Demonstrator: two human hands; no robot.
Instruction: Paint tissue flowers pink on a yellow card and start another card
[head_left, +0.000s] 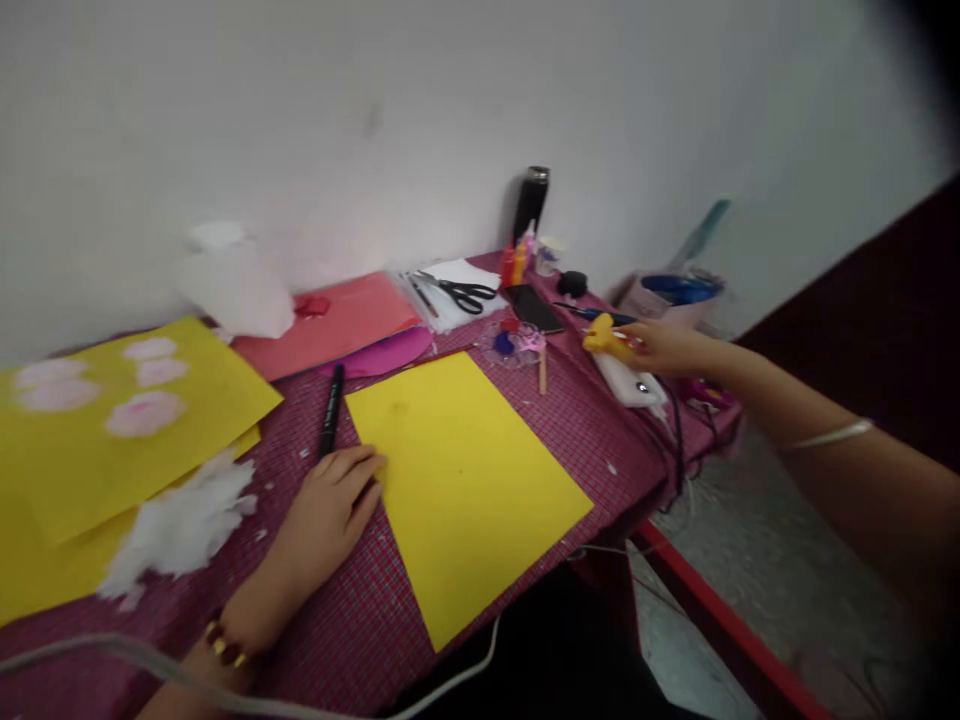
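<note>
Head view: our right hand (660, 348) grasps a yellow tool (602, 334) right of the yellow sheet (469, 490), whose left edge our nearer, unclenched left hand (334, 505) touches.

Pose of the two arms, seen from the head. The left forearm (180, 695) enters at the lower left and slants forward and inward; the left hand (326, 510) lies palm down, fingers together and slightly bent, thumb toward the midline. The right forearm (795, 425) reaches forward and inward from the right edge, its wrist (709, 355) nearly straight. The right hand (660, 345) is closed in a grip, though blur seems to obscure the exact finger placement. The hands are well apart.
</note>
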